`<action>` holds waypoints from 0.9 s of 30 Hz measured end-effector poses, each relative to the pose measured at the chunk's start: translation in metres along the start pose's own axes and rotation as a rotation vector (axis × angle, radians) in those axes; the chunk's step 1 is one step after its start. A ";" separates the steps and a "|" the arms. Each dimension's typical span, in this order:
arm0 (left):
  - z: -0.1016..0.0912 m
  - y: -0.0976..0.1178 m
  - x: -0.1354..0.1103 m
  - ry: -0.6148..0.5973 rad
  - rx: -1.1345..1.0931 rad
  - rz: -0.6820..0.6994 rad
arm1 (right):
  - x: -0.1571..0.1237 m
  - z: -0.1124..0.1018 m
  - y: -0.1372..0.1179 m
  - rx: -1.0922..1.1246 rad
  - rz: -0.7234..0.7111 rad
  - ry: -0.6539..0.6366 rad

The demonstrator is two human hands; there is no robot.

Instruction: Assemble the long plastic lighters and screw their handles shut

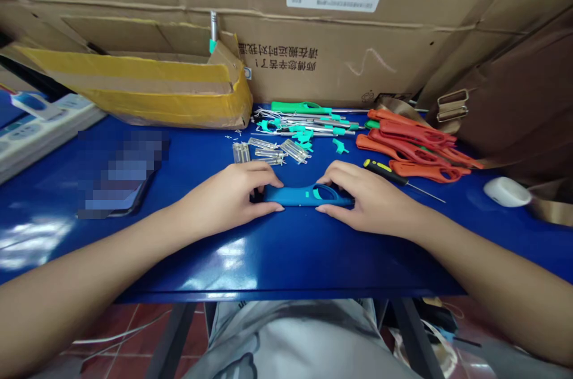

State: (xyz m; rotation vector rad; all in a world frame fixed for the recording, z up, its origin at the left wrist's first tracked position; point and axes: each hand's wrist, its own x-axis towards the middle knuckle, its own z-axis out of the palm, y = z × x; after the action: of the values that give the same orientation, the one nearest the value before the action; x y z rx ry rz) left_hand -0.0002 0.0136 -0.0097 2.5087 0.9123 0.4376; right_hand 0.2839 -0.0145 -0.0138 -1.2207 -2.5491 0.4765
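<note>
Presently I note the blue handle shell [304,195] lying flat on the counter [277,253], directly ahead, its long axis running left to right. My left hand [233,191] pinches its left end and my right hand [362,197] its looped right end. Both are closed on it and equally near. A screwdriver [385,171] lies just beyond the right hand, with orange shells [412,146] farther back.

Bright, glare patches, wide-angle edge distortion
</note>
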 end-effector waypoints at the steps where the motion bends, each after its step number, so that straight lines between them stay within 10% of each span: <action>1: 0.000 0.000 0.000 0.000 0.004 -0.007 | 0.000 0.001 -0.001 -0.005 0.000 0.001; 27: 0.005 0.003 -0.001 0.027 0.173 0.228 | -0.002 -0.008 -0.004 -0.281 -0.193 0.073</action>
State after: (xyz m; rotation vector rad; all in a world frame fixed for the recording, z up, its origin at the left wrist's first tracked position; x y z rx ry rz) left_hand 0.0023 0.0093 -0.0127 2.7860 0.7030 0.4824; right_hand 0.2855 -0.0172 -0.0057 -1.0375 -2.7006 0.0311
